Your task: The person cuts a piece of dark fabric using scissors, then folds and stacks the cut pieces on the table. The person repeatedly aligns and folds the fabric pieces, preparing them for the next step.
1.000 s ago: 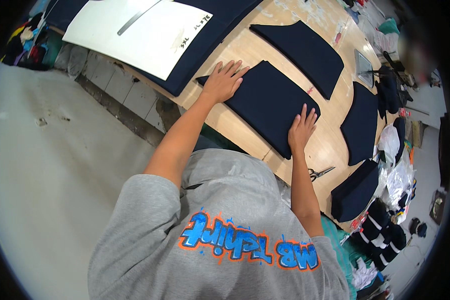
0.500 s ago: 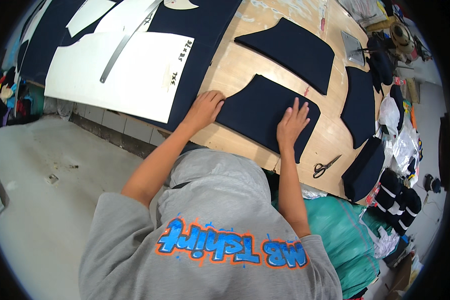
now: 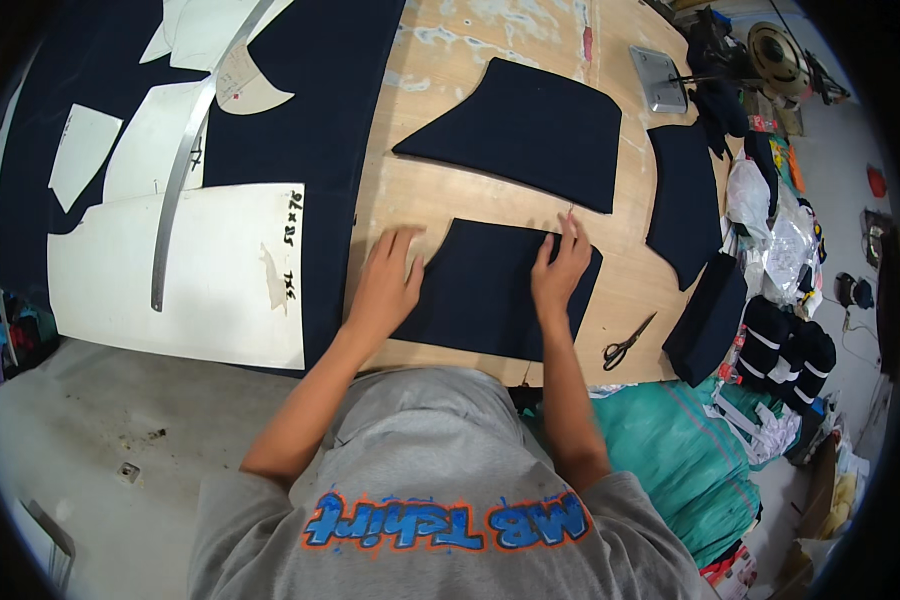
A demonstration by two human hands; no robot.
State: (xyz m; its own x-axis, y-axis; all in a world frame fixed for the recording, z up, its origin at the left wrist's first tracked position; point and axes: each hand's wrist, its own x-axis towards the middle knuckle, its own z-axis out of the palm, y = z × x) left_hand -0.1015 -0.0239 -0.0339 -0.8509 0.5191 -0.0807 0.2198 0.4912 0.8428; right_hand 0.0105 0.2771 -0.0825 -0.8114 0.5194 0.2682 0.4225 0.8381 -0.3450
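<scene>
A stack of dark navy cut fabric (image 3: 480, 300) lies flat on the table close to my body. My left hand (image 3: 388, 285) rests at its curved left edge with the fingers stretched out, partly over the bare wood. On the right part of the same stack lies my right hand (image 3: 560, 272), fingers extended toward the far edge. Neither hand grips anything. Just beyond is a second navy fabric stack (image 3: 530, 130) of similar shape, apart from both hands.
Black-handled scissors (image 3: 628, 342) lie right of my right hand on the wooden table (image 3: 430, 352). White paper patterns (image 3: 100, 285) and a long metal ruler (image 3: 174, 200) cover navy cloth at left. More navy pieces (image 3: 686, 190) and a green sack (image 3: 660, 460) are at right.
The view has shifted, so the table sits lower and further left. My left hand has slid from the stack's left corner along its curved edge, fingers straighter. My right hand stays on the stack.
</scene>
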